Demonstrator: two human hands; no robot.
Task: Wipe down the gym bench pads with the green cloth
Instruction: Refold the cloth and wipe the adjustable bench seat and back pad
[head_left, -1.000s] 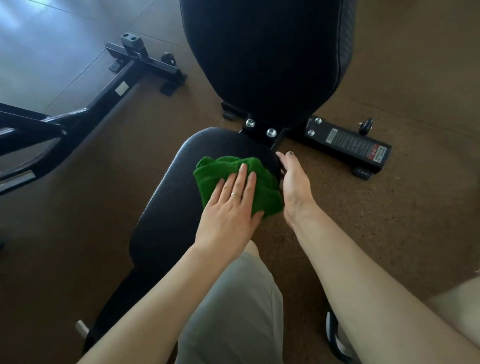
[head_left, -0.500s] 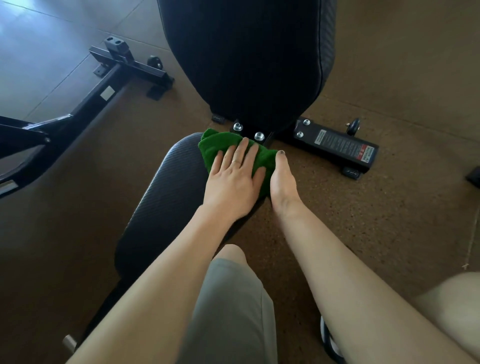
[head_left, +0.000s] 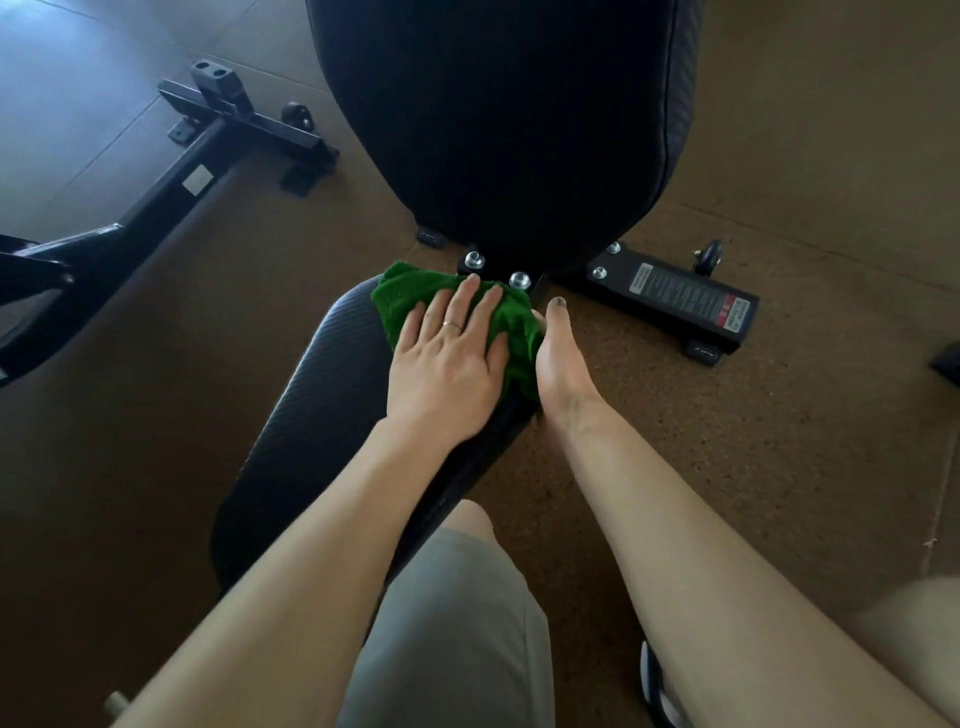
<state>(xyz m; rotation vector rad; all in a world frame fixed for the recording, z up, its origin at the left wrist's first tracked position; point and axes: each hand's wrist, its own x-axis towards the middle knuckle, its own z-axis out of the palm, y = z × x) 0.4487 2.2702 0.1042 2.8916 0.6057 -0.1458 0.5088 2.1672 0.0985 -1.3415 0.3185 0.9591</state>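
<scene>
The green cloth (head_left: 408, 296) lies bunched on the far end of the black seat pad (head_left: 311, 415), just below the upright black back pad (head_left: 498, 130). My left hand (head_left: 447, 374) presses flat on the cloth with straight, spread fingers. My right hand (head_left: 561, 364) sits at the pad's right edge beside the cloth. Its thumb lies on top and its fingers are hidden down the side, wrapped around the edge. Part of the cloth hangs over that edge against my right palm.
Two silver bolts (head_left: 474, 258) on the hinge bracket sit just beyond the cloth. The bench's black base foot (head_left: 675, 299) with a warning label lies at the right. Another black steel frame (head_left: 156, 208) crosses the floor at the left. My knee in grey shorts (head_left: 457, 623) is near the seat.
My left hand has slid the cloth forward along the seat pad to its far end by the bolts. My right hand moved forward along the pad's edge with it.
</scene>
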